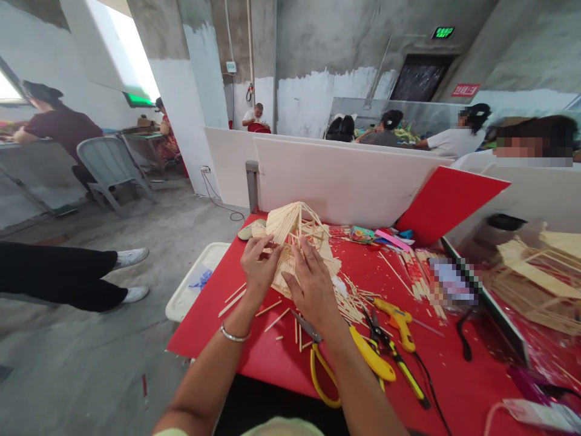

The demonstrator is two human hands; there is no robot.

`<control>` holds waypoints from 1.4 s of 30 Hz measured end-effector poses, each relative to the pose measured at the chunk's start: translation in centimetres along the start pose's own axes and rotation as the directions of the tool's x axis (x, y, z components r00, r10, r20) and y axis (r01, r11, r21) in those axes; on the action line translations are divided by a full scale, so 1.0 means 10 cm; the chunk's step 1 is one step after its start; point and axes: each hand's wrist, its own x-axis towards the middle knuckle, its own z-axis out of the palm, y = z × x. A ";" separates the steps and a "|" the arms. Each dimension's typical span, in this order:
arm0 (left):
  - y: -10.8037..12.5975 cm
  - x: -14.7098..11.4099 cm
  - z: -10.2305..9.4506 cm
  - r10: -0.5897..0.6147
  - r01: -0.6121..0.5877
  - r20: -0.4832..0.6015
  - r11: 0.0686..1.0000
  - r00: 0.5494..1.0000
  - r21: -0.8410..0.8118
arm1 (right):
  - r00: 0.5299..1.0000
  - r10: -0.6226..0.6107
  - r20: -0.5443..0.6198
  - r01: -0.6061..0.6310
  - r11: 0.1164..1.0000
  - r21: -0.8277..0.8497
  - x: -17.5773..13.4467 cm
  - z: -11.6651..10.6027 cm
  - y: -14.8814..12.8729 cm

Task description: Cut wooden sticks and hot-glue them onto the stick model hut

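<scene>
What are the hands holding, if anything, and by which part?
The left hand and right hand are at the near side of the stick model; whether either actually grips it cannot be told.

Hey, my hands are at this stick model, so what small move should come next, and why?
I'd probably lay one of the loose sticks near your right hand over the bare ribs, since the roof looks closely covered on its left side but open on its right.

I see white glare at the window (126, 43) beyond the left grip (259, 261), to its left; the edges look stretched.
</scene>
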 end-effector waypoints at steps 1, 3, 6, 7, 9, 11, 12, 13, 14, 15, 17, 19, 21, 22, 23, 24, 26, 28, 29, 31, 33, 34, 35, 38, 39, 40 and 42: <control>0.00 0.00 0.00 0.005 -0.005 0.001 1.000 1.000 0.009 | 1.000 -0.001 -0.004 0.001 1.000 0.004 0.00 0.00 0.00; 0.00 0.00 0.00 0.014 -0.014 0.002 1.000 1.000 0.025 | 1.000 -0.006 -0.011 0.006 1.000 0.010 0.00 0.00 0.00; 0.02 -0.01 0.01 0.020 -0.020 -0.002 0.999 1.000 0.028 | 1.000 -0.005 -0.011 0.005 1.000 0.017 0.00 -0.01 0.02; 0.02 -0.01 0.02 0.020 -0.020 -0.003 0.999 1.000 0.025 | 1.000 -0.004 -0.009 0.005 1.000 0.020 0.00 -0.01 0.02; 0.03 -0.01 0.03 0.019 -0.018 -0.009 1.000 1.000 0.024 | 1.000 -0.007 -0.008 0.007 1.000 0.027 -0.01 -0.02 0.04; 0.03 -0.01 0.04 0.014 -0.013 -0.018 1.000 1.000 0.025 | 1.000 -0.016 -0.011 0.017 0.999 0.032 -0.01 -0.02 0.05; 0.03 -0.02 0.05 0.012 -0.011 -0.021 1.000 1.000 0.023 | 1.000 -0.020 -0.013 0.020 0.999 0.034 -0.01 -0.02 0.06; 0.02 -0.02 0.05 0.010 -0.009 -0.023 1.000 1.000 0.020 | 1.000 -0.022 -0.015 0.022 0.999 0.034 -0.01 -0.02 0.07; 0.02 -0.02 0.05 0.008 -0.008 -0.024 1.000 1.000 0.018 | 1.000 -0.024 -0.016 0.024 0.999 0.034 -0.02 -0.01 0.07; 0.02 -0.02 0.06 0.008 -0.007 -0.023 1.000 1.000 0.018 | 1.000 -0.025 -0.018 0.026 0.999 0.035 -0.02 -0.01 0.08; 0.01 -0.02 0.06 0.008 -0.007 -0.016 1.000 1.000 0.024 | 0.999 -0.027 -0.020 0.028 0.999 0.040 -0.02 -0.01 0.09; 0.00 -0.02 0.06 0.011 -0.011 -0.013 1.000 1.000 0.027 | 0.999 -0.027 -0.021 0.028 0.999 0.046 -0.02 0.00 0.10; 0.00 -0.02 0.06 0.018 -0.017 -0.014 1.000 1.000 0.021 | 1.000 -0.024 -0.020 0.025 0.999 0.048 -0.02 0.00 0.10; 0.00 -0.02 0.06 0.020 -0.020 -0.014 1.000 1.000 0.018 | 1.000 -0.023 -0.018 0.024 0.999 0.049 -0.02 0.00 0.11; -0.01 -0.02 0.06 0.022 -0.022 -0.014 1.000 1.000 0.016 | 1.000 -0.022 -0.016 0.023 0.999 0.049 -0.02 0.00 0.11; -0.01 -0.02 0.06 0.024 -0.024 -0.014 1.000 1.000 0.015 | 1.000 -0.023 -0.014 0.023 0.998 0.050 -0.02 0.00 0.11; 0.00 -0.01 0.06 0.028 -0.028 -0.016 1.000 0.999 0.013 | 1.000 -0.027 -0.015 0.028 0.998 0.053 -0.02 0.00 0.10; 0.00 -0.01 0.06 0.032 -0.031 -0.021 0.999 0.999 0.014 | 0.999 -0.031 -0.019 0.032 0.998 0.055 -0.02 0.00 0.10; 0.00 -0.01 0.06 0.032 -0.031 -0.023 0.999 0.999 0.017 | 0.999 -0.032 -0.020 0.033 0.998 0.055 -0.02 0.00 0.09; 0.00 -0.01 0.05 0.028 -0.028 -0.024 0.999 0.999 0.025 | 0.999 -0.030 -0.024 0.031 0.998 0.054 -0.02 0.01 0.09; 0.00 -0.01 0.05 0.026 -0.025 -0.025 0.999 0.999 0.029 | 0.999 -0.026 -0.025 0.028 0.998 0.056 -0.02 0.01 0.08; -0.01 -0.01 0.05 0.026 -0.025 -0.026 0.999 0.999 0.027 | 0.999 -0.025 -0.023 0.027 0.998 0.059 -0.02 0.01 0.08; -0.01 -0.01 0.05 0.027 -0.026 -0.027 0.999 0.999 0.025 | 0.999 -0.025 -0.023 0.027 0.998 0.062 -0.01 0.02 0.08; -0.02 -0.01 0.06 0.030 -0.029 -0.025 0.999 0.999 0.015 | 1.000 -0.022 -0.021 0.023 0.997 0.080 -0.02 0.01 0.08; -0.03 -0.01 0.06 0.031 -0.031 -0.025 0.999 0.999 0.009 | 0.999 -0.021 -0.024 0.023 0.996 0.088 -0.02 0.01 0.08; -0.03 -0.02 0.06 0.031 -0.031 -0.025 1.000 0.999 0.003 | 0.999 -0.021 -0.026 0.023 0.995 0.097 -0.02 0.01 0.09; -0.04 -0.02 0.06 0.031 -0.031 -0.026 1.000 0.999 -0.004 | 0.999 -0.023 -0.033 0.027 0.993 0.114 -0.02 0.00 0.09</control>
